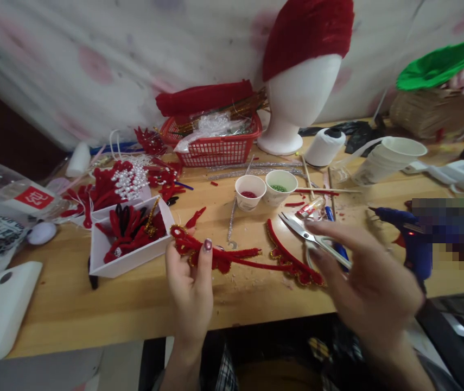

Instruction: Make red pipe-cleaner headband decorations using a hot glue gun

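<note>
My left hand (191, 282) pinches a red fuzzy chenille-stem ornament (219, 259) with gold edging between thumb and fingers, above the table. Its long red stems reach right toward a second curved red piece with gold scalloped trim (292, 263) lying on the wood. Small scissors (305, 235) lie over that piece, blades pointing up and left. My right hand (370, 282), blurred, is at the scissors' handles, thumb and index finger apart on either side of them; whether it touches them is unclear. A blue pen-like stick (339, 252) is partly hidden behind the handles.
A white box (134, 260) of red and black stems stands left, near a plastic bottle (16, 187). Behind are two paper cups of beads (250, 201), a red basket (215, 152) and a foam head (297, 103). A blue glue gun (414, 244) is at right.
</note>
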`<state>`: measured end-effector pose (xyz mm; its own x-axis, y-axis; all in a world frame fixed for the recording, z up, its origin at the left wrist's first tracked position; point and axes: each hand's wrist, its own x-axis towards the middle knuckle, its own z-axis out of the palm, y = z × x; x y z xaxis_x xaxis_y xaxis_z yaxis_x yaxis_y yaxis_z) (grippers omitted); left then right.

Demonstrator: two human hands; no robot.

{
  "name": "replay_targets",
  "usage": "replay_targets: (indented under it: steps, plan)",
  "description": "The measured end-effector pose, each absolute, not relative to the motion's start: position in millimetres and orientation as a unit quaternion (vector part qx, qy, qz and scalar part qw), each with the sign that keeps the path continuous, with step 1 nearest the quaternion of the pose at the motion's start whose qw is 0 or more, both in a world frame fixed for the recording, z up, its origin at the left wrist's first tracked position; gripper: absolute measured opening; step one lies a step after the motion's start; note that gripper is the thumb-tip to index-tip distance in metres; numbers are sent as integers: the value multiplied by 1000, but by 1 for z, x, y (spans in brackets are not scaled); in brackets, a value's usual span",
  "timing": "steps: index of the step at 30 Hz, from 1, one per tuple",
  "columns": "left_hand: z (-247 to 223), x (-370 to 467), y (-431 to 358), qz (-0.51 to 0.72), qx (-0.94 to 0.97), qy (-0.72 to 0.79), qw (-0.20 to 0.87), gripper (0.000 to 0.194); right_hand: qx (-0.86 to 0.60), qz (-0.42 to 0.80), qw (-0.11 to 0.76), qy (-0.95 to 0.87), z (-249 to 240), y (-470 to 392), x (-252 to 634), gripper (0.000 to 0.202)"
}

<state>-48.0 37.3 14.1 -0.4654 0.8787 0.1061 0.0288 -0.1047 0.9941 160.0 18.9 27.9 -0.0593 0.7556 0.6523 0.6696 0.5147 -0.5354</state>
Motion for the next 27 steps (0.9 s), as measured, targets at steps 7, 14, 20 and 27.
replay_targets:
  steps: [7, 14, 20, 27]
  plan:
    - [15, -31, 23, 651, 423, 573, 263, 36, -492, -48, 347, -797, 25, 33, 113, 13]
    - [15, -26, 25, 688, 409, 557, 220, 34, -497, -86, 350, -789, 21, 31, 114, 16]
    - [8, -23, 22, 702, 454, 530, 144, 36, -506, -62, 350, -786, 23, 28, 109, 11]
    - [-2, -22, 19, 688, 522, 492, 114, 34, -495, -39, 382, -779, 21, 28, 100, 6]
